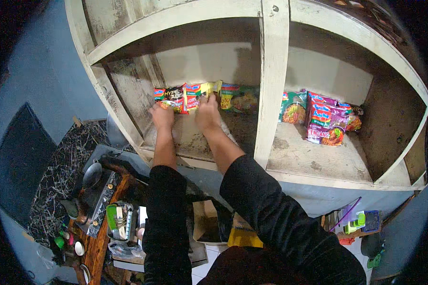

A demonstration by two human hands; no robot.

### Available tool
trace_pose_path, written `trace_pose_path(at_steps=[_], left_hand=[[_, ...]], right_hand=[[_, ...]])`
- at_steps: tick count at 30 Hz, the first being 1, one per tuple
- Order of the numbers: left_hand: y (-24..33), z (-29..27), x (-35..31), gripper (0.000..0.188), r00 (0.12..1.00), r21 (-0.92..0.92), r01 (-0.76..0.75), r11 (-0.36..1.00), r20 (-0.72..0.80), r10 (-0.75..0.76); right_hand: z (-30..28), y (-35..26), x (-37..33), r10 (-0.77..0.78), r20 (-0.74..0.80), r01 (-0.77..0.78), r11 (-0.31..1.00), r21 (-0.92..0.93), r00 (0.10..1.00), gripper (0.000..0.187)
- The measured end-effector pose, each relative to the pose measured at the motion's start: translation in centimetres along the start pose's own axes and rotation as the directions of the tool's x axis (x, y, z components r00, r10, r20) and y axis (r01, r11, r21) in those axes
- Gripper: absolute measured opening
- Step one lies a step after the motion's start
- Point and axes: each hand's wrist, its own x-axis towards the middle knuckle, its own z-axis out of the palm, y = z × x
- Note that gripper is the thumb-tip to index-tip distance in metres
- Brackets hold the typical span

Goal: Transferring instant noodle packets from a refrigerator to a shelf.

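**In the left compartment of a pale wooden cabinet, a row of noodle packets is met by two hands**

In the head view, the cabinet is split by a thick upright post. Near the left compartment's back wall, a row of instant-noodle packets is set on edge, printed fronts turned outward.

The black-and-red noodle packet, at the row's left end, is touched low on its front by the left hand. Its fingers are bent; whether the packet is gripped cannot be told. Beside it, the red-and-white noodle packet is stood with its long axis roughly upright.

The yellow noodle packet is partly covered by the right hand, whose fingers are curled against it; how firmly it is held cannot be told, and its long axis is hidden. Farther right, a shaded green noodle packet is laid with its long axis across the shelf.

Beyond the post, a purple noodle packet is propped nearly upright, front outward, between a teal packet and a dark one.
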Motion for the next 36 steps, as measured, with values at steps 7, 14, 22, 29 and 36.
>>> trace_pose_path(at_steps=[7,14,22,29,36], left_hand=[[1.9,-1.7,-0.9,0.051,0.998,-0.037,0.069,0.997,-0.009,-0.069],[6.0,-6.7,-4.3,0.036,0.985,-0.32,-0.056,0.946,-0.17,0.001],[5.2,-11.1,-32.3,0.024,0.906,-0.566,-0.265,0.781,0.132,0.403],[-1.3,-3.7,-51.7,0.033,0.416,-0.6,0.129,0.79,0.756,0.506],[-12.3,1.4,-78.5,0.03,0.388,-0.785,-0.278,0.553,0.435,0.813]], right_hand=[[-2.0,-1.6,-0.1,-0.005,-0.035,0.006,0.999,0.037,0.999,0.043],[-10.2,-5.5,-9.1,-0.317,0.042,0.291,0.908,0.302,0.947,0.048],[-22.9,6.0,-24.8,-0.276,0.421,0.107,0.917,0.383,0.864,0.041],[-22.3,18.5,-43.4,0.137,0.545,-0.269,0.948,0.172,0.827,0.04],[-21.1,27.9,-70.6,0.04,0.636,-0.244,0.941,0.236,0.77,0.018]])
